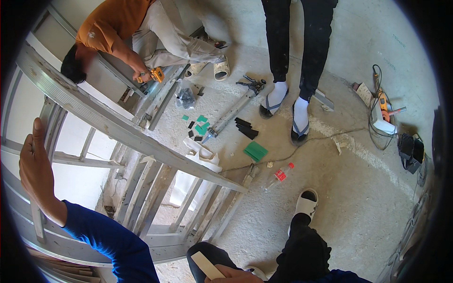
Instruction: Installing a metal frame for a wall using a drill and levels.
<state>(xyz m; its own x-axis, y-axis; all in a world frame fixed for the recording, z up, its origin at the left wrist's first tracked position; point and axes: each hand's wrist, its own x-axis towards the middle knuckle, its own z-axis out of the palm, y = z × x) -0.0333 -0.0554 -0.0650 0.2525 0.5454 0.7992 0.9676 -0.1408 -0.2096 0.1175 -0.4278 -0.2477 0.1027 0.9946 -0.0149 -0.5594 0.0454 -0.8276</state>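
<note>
My left hand [37, 177] is raised at the left side of a large curved metal window frame [111, 126]. Its thumb points up and its other fingers curl away around the frame, mostly hidden from sight. At the bottom edge, beside my bent knee, my right hand [236, 275] is closed on a flat cream-coloured strip [206, 265]. The strip points up and to the left. Part of the right hand is cut off by the picture's edge.
A crouching person in orange [113, 23] holds a yellow power tool [156, 74]. Another person in black trousers [278, 42] stands ahead. Between us lie a caulking gun [231, 113], green pads [255, 151], black strips [246, 128], a plastic bottle [279, 176] and a cable [292, 154].
</note>
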